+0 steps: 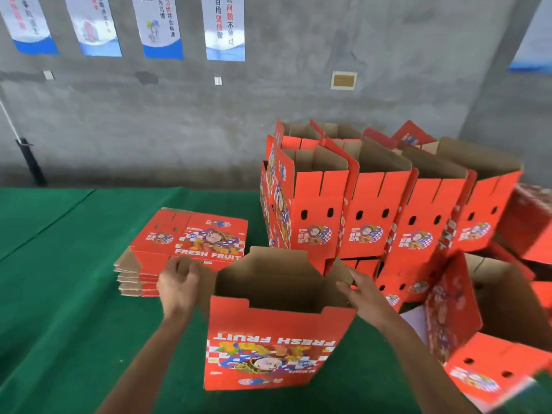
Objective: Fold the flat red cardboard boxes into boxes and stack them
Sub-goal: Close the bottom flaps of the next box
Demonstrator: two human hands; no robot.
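Observation:
An opened red cardboard box (268, 345) stands upside down on the green table (59, 294) in front of me, its brown flaps pointing up. My left hand (179, 283) grips the left side flap at its top. My right hand (358, 289) pinches the right side flap. A stack of flat red boxes (191, 234) lies just behind my left hand. Folded open-topped red boxes (373, 210) stand stacked in rows at the back right.
More folded red boxes (493, 348) lie tipped at the right edge, close to my right forearm. A grey concrete wall (209, 115) with hanging posters (224, 25) rises behind the table. A dark pole (31, 162) leans at the far left.

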